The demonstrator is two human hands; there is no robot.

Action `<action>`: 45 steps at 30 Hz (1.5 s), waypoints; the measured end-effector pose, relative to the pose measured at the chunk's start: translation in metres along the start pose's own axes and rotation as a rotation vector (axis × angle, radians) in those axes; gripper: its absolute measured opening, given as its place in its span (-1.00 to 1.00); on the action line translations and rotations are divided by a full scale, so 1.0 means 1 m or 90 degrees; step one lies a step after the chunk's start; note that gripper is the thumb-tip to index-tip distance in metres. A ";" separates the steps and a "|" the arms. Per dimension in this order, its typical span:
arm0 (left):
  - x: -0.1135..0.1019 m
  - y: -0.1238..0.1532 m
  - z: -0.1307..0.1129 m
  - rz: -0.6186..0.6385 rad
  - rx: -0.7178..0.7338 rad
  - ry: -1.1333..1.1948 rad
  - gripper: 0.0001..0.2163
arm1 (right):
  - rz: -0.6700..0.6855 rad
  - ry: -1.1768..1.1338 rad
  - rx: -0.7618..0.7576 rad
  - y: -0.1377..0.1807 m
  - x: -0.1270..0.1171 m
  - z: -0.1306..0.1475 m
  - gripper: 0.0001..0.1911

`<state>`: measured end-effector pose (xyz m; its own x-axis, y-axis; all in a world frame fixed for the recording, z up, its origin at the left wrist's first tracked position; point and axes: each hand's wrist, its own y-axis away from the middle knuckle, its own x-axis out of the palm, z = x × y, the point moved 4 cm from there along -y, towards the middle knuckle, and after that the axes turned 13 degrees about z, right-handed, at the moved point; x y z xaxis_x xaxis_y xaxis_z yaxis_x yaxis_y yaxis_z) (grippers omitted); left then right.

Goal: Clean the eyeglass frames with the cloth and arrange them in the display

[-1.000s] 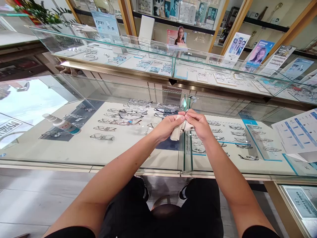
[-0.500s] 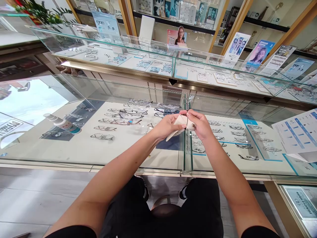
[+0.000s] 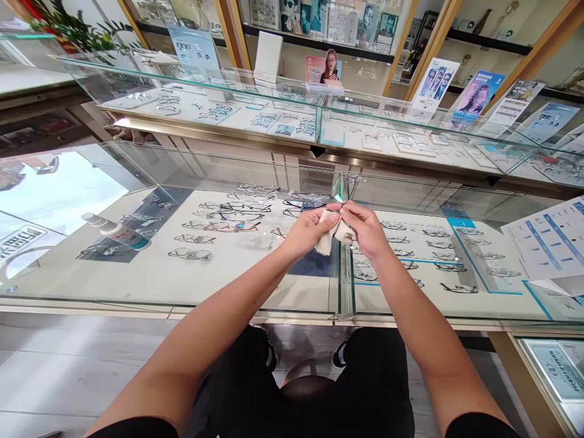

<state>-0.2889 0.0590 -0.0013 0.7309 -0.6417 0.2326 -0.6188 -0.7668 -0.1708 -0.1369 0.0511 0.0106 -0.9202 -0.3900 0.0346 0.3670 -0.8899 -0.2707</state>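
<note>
Both my hands meet above the glass display counter (image 3: pixel 255 301). My left hand (image 3: pixel 306 232) is closed on a small cream cleaning cloth (image 3: pixel 327 238), which hangs below its fingers. My right hand (image 3: pixel 367 230) pinches a pair of thin-rimmed glasses (image 3: pixel 342 187), one clear lens standing up above my fingertips. The cloth is pressed against the lower part of the glasses between both hands.
A white spray bottle (image 3: pixel 114 230) lies on the counter glass at the left. Several rows of spectacle frames (image 3: pixel 228 216) lie inside the case. A second glass case (image 3: pixel 205 91) with brochures and posters stands behind. A printed sheet (image 3: pixel 547 240) lies at right.
My hands rubbed the cloth over the glasses: the lens dipped lower behind my fingers half a second ago and now stands up above them again. The view shifted slightly.
</note>
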 end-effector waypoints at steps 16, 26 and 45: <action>-0.004 0.003 -0.008 0.125 -0.047 -0.015 -0.46 | -0.035 -0.054 0.050 0.001 -0.007 -0.003 -0.69; -0.001 0.002 -0.002 -0.010 -0.017 -0.034 -0.39 | -0.014 -0.053 0.015 0.000 -0.001 -0.001 -0.69; -0.001 -0.001 0.002 0.022 -0.024 0.013 -0.47 | -0.046 -0.096 0.048 -0.003 -0.003 -0.007 -0.61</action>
<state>-0.2882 0.0598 -0.0037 0.7032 -0.6668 0.2467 -0.6540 -0.7428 -0.1432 -0.1361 0.0564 0.0046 -0.9156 -0.3506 0.1970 0.3152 -0.9298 -0.1899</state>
